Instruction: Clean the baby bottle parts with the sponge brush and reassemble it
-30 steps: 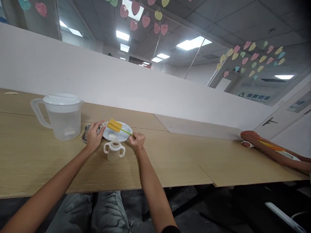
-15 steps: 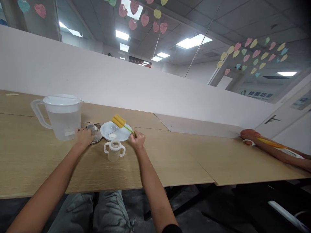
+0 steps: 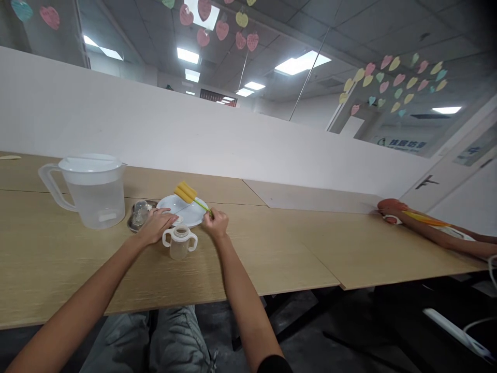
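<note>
My right hand (image 3: 216, 224) is closed around the thin green handle of a bottle brush with a yellow sponge head (image 3: 185, 192). The sponge end is raised over a white plate (image 3: 196, 219). My left hand (image 3: 157, 226) reaches over the plate's left side, fingers stretched out and slightly apart. Its fingertips are at a small whitish piece (image 3: 178, 220) in the plate; whether they grip it is unclear. In front stands an upright clear baby bottle with two white handles (image 3: 180, 245), its top uncovered. A small metal dish (image 3: 134, 224) holds a clear dome-shaped piece (image 3: 140, 211).
A large translucent pitcher (image 3: 97, 199) with liquid stands at the left on the wooden table (image 3: 272, 248). A white partition (image 3: 233, 150) runs behind. At the far right, another person's arm (image 3: 435, 235) rests on the table.
My left hand has moved right, from the metal dish to the plate. My right hand still holds the brush in nearly the same place. The view has shifted slightly.
</note>
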Action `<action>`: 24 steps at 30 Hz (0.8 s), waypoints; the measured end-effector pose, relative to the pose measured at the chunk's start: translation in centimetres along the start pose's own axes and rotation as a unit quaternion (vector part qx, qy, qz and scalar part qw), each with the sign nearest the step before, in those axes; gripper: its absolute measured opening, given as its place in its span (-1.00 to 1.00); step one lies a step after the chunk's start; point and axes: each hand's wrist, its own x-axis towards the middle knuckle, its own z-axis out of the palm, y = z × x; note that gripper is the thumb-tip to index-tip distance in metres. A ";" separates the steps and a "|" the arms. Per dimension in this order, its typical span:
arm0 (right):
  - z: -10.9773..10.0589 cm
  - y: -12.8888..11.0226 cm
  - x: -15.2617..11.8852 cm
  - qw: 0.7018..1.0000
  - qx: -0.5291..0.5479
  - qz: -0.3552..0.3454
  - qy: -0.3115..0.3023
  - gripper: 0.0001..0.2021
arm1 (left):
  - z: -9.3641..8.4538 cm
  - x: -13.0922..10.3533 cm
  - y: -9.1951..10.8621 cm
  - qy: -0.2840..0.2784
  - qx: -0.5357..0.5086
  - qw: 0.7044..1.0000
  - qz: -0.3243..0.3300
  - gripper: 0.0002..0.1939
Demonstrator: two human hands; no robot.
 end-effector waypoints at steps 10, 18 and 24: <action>0.1 0.0 0.0 1.000 -0.007 0.011 -0.017 -0.75 | 0.1 0.1 0.2 0.008 0.034 0.999 0.030 -0.57; 0.1 0.1 0.0 1.000 -0.008 0.011 -0.019 -0.75 | -0.1 0.0 0.4 0.043 0.017 0.999 0.004 -0.60; 0.0 0.1 0.0 1.000 -0.009 -0.002 0.015 -0.76 | -0.4 0.1 0.3 0.154 -0.108 0.981 -0.051 -0.61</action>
